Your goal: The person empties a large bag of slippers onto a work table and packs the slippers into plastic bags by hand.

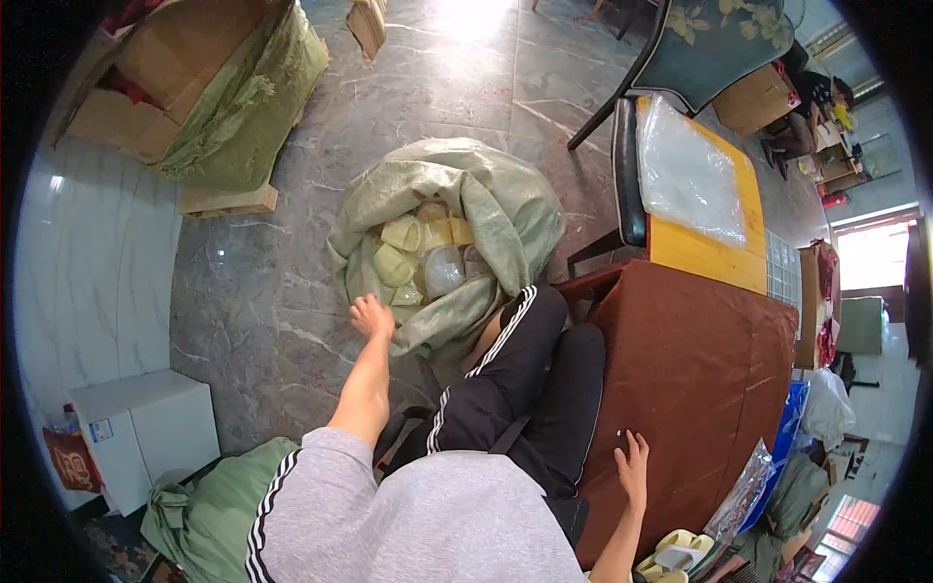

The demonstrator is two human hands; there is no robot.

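Observation:
My left hand (372, 317) is at the near left rim of a pale green woven sack (515, 199). Its fingers are loosely bent and a little apart, and I see nothing held in them. Inside the sack's rolled-down mouth lie several pale yellow slipper-like pieces (394, 264), with a whitish translucent one (445, 270) among them. My right hand (634, 468) rests over the brown cloth (700, 360) on the table at my right, fingers spread. Beside its fingertips is a tiny white speck (619, 433).
A chair (630, 175) and a yellow board with clear plastic bags (690, 180) stand beyond the table. Pale yellow slippers (680, 552) lie by my right forearm. At left are a white cabinet (146, 432), a green sack (219, 505) and a cloth-draped carton (238, 126). Another person (802, 121) sits far right.

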